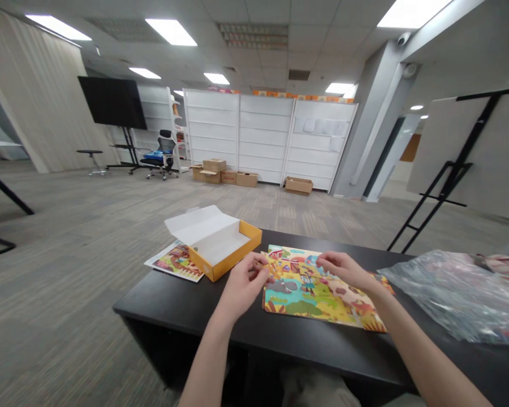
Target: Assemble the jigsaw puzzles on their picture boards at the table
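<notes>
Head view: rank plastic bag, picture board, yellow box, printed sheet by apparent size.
1. Plastic bag, cut off at the frame edge
2. Picture board, partly covered
3. Yellow box
4. Printed sheet, partly behind the box

Grey carpet (68,226) covers the floor up to a far row of white panels (265,135), with cardboard boxes (246,179) along their foot. At far left, a black screen (112,102), an office chair (166,146) and a round stool (90,151) stand near a pale curtain (34,96). To the right rise a grey pillar (358,116) and, nearer, a white board (436,135) on a black frame (479,129). Bright rectangular lights (172,32) sit in the tiled ceiling (309,53). A black desk (165,299) stands near.
</notes>
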{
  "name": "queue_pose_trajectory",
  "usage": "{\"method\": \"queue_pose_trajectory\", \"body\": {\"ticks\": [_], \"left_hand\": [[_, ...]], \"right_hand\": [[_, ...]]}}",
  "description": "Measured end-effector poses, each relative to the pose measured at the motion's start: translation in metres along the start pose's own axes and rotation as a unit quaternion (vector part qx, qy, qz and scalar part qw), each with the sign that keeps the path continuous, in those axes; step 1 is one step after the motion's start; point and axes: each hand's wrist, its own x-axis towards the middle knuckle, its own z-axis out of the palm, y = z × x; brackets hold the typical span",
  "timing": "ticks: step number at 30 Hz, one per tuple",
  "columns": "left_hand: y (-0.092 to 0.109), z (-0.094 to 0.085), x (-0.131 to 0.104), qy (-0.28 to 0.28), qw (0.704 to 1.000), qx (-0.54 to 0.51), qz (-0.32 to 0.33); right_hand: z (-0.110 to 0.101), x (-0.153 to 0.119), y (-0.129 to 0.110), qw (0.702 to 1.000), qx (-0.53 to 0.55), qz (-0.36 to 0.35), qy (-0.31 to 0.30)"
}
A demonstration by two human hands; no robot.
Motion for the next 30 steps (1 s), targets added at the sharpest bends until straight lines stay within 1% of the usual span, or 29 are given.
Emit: {"method": "queue_pose_trajectory", "body": {"ticks": [3,5,7,9,10,11,13,15,16,18,21,25,28,30], "left_hand": [[-0.008,0.016,0.002,-0.059,0.998,-0.006,-0.007],[-0.012,0.022,0.002,-0.081,0.997,0.008,-0.004],[-0.015,0.026,0.002,-0.085,0.996,0.028,0.004],[-0.017,0.027,0.002,-0.076,0.995,0.062,0.01],[-0.018,0.026,0.002,-0.069,0.993,0.091,0.011],[-0.018,0.025,0.003,-0.062,0.99,0.129,0.012],[-0.018,0.023,0.002,-0.048,0.972,0.227,0.018],[-0.017,0.02,0.001,-0.044,0.942,0.331,0.031],[-0.017,0.02,0.0,-0.046,0.925,0.374,0.039],[-0.017,0.022,-0.001,-0.057,0.898,0.434,0.051],[-0.019,0.029,-0.003,-0.073,0.88,0.467,0.048],[-0.023,0.039,-0.004,-0.089,0.868,0.487,0.036],[-0.026,0.04,-0.003,-0.095,0.867,0.488,0.034],[-0.028,0.038,-0.002,-0.099,0.871,0.48,0.035]], "right_hand": [[0.028,0.004,-0.032,0.988,0.146,-0.001,-0.052],[0.039,0.011,-0.046,0.979,0.19,0.007,-0.074],[0.045,0.021,-0.051,0.973,0.202,0.005,-0.111],[0.048,0.032,-0.049,0.967,0.21,-0.005,-0.145],[0.048,0.038,-0.046,0.966,0.215,-0.009,-0.145],[0.048,0.043,-0.041,0.968,0.217,-0.01,-0.127],[0.047,0.053,-0.028,0.976,0.208,-0.007,-0.061],[0.047,0.059,-0.013,0.982,0.187,-0.01,0.002],[0.048,0.062,-0.007,0.984,0.176,-0.012,0.016],[0.05,0.065,0.005,0.988,0.153,-0.023,0.015],[0.056,0.066,0.015,0.994,0.104,-0.045,-0.008],[0.064,0.066,0.02,0.997,0.025,-0.066,0.006],[0.066,0.064,0.022,0.996,-0.044,-0.071,0.015],[0.067,0.062,0.021,0.992,-0.085,-0.088,0.017]]}}
